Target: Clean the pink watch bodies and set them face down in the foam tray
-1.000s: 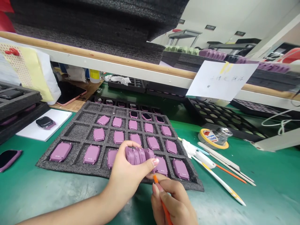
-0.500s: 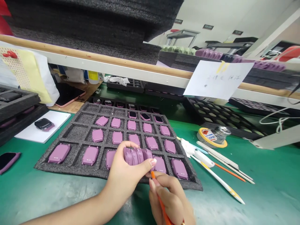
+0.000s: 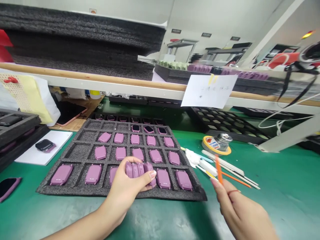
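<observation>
My left hand (image 3: 127,186) grips a row of several purple watch cases (image 3: 135,170), pressed side by side between thumb and fingers. It is above the front row of a dark grey foam tray (image 3: 78,151). Purple watch cases (image 3: 93,174) lie back side up in many of the tray's compartments, and a few with dark screens (image 3: 148,129) lie in a back row. Off to the right of the tray, my right hand (image 3: 243,210) pinches a thin orange stick (image 3: 219,170), tip upward, near the tools on the green bench.
Right of the tray lie white sticks (image 3: 225,162), another orange stick (image 3: 237,180) and a tape roll (image 3: 210,148) with a glass bottle (image 3: 223,140). At left, a watch (image 3: 45,145) rests on a white pad (image 3: 53,135). A shelf edge (image 3: 120,81) crosses above.
My right hand has moved away from the watch cases to the right, carrying the orange stick. My left hand still holds the watch cases. The whole view has shifted slightly.
</observation>
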Demonstrator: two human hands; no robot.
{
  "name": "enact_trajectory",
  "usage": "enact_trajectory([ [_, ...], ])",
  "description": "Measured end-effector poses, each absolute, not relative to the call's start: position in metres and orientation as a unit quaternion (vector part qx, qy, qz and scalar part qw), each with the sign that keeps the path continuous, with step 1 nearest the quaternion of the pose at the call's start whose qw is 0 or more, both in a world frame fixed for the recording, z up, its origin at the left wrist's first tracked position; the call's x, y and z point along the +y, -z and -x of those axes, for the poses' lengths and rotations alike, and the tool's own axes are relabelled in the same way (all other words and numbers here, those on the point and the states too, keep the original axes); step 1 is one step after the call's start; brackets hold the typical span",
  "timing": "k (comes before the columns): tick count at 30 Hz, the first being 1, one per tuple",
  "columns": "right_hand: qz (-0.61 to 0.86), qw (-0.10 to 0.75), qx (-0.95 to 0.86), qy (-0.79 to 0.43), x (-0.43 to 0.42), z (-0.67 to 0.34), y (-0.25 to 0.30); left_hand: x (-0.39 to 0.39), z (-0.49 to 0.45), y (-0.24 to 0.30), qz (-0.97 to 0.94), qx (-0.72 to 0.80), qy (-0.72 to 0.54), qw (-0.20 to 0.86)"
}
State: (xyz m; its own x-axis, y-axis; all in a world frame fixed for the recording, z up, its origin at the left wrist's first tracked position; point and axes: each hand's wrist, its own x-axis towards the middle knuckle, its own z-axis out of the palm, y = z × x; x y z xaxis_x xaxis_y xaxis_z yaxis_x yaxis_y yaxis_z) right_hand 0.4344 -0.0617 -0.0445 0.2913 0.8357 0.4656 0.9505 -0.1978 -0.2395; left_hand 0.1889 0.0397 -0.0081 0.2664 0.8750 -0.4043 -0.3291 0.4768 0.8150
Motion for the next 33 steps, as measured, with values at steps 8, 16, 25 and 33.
enact_trajectory([
  [8, 0.828, 0.091, -0.551, 0.047, -0.045, -0.48, 0.038, 0.04, -0.192, 0.003, -0.322, 0.461, -0.426, 0.708],
  [16, 0.795, 0.145, -0.577, 0.118, 0.006, -0.502, 0.03, 0.04, -0.191, 0.002, -0.331, 0.457, -0.425, 0.707],
  [25, 0.532, 0.419, -0.735, 0.027, -0.025, -0.368, 0.004, 0.04, -0.193, 0.016, -0.346, 0.44, -0.434, 0.706],
  [33, 0.488, 0.452, -0.744, 0.061, -0.015, -0.328, 0.017, 0.04, -0.192, 0.015, -0.425, 0.475, -0.424, 0.643],
])
